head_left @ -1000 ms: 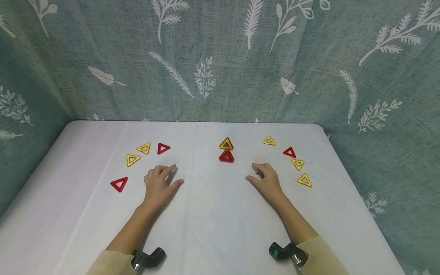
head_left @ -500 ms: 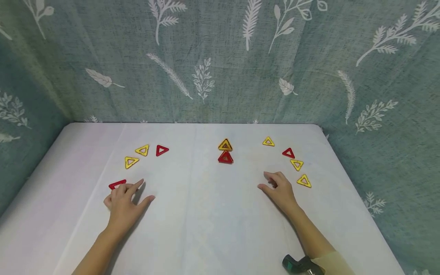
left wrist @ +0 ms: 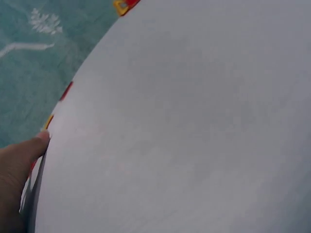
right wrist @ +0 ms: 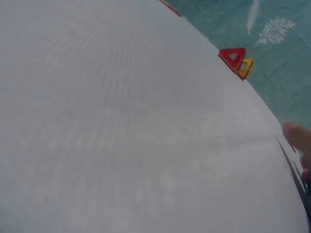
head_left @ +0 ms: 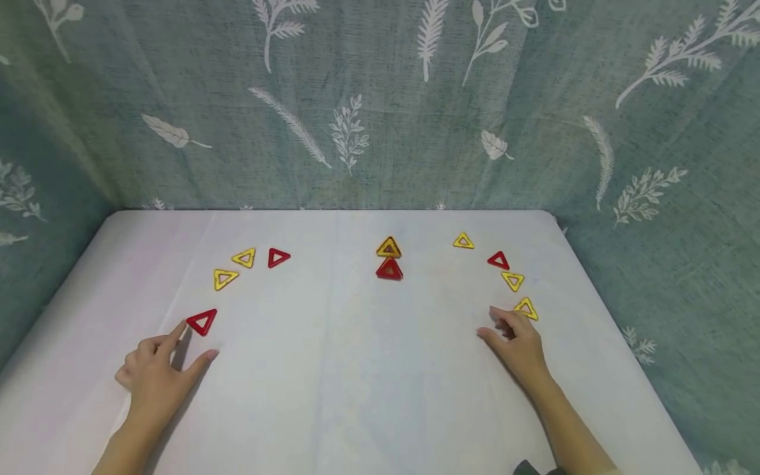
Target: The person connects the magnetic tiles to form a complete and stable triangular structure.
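Note:
In the head view, my left hand (head_left: 156, 376) is low on the left, its index fingertip right at the left corner of a hollow red triangle tile (head_left: 210, 320). The thumb is spread away from the tile. Over on the right, my right hand (head_left: 518, 344) has loosely bent fingers and nothing between them. Its knuckles overlap the lower edge of a hollow yellow triangle tile (head_left: 532, 309). The left wrist view catches only the left thumb (left wrist: 29, 151) at its edge; the right wrist view, part of the right thumb (right wrist: 296, 137).
A yellow tile stack (head_left: 388, 254) and a red tile stack (head_left: 389, 276) lie mid-table, adjoining. Two yellow tiles and one red tile (head_left: 271, 258) lie back left. At back right are a yellow tile (head_left: 464, 246), a red one (head_left: 505, 260) and another yellow (head_left: 513, 274). Patterned green cloth (head_left: 380, 99) surrounds the white table.
Both hands have moved outward and toward the person: the left hand leftward to the near red tile, the right hand rightward to the near yellow tile. The tiles stay in place.

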